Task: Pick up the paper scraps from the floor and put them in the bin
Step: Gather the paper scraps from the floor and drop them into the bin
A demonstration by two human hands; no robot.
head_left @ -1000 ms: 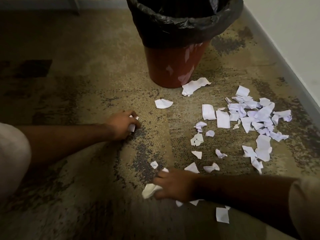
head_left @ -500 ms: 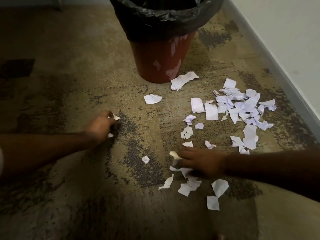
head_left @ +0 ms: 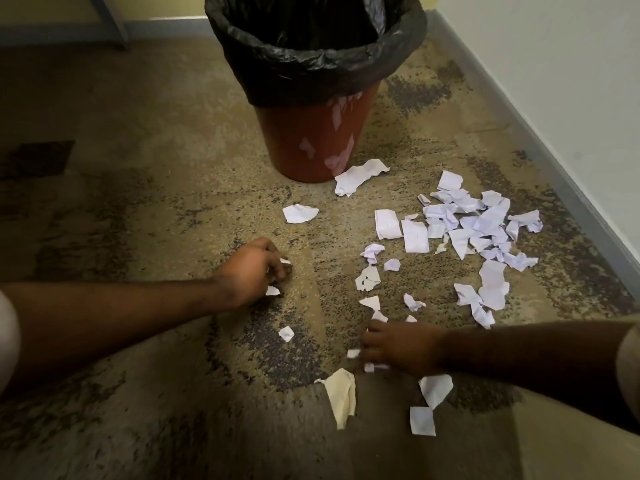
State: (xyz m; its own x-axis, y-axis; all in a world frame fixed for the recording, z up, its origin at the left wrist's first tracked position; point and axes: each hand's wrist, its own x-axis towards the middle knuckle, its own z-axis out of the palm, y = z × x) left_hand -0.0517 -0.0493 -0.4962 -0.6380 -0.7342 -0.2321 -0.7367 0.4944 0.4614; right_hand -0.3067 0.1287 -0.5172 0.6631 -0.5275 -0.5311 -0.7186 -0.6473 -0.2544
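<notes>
A red bin (head_left: 304,140) lined with a black bag (head_left: 311,60) stands on the carpet at the top centre. Several white paper scraps (head_left: 478,230) lie scattered to its lower right. My left hand (head_left: 252,271) rests on the carpet left of the pile, fingers curled around small paper scraps that stick out at its fingertips. My right hand (head_left: 401,348) lies palm down on the floor below the pile, fingers closing over small scraps. A larger cream scrap (head_left: 341,393) and two white pieces (head_left: 434,389) lie just in front of it.
A white wall with a grey skirting board (head_left: 554,161) runs along the right side, close to the pile. A grey furniture leg (head_left: 110,22) stands at the top left. Patterned brown carpet (head_left: 138,168) covers the floor.
My left hand has shifted right a little, still clutching scraps. My right hand has stayed low by the pile, gathering scraps under its fingers. The camera has tilted up, showing the bin's opening.
</notes>
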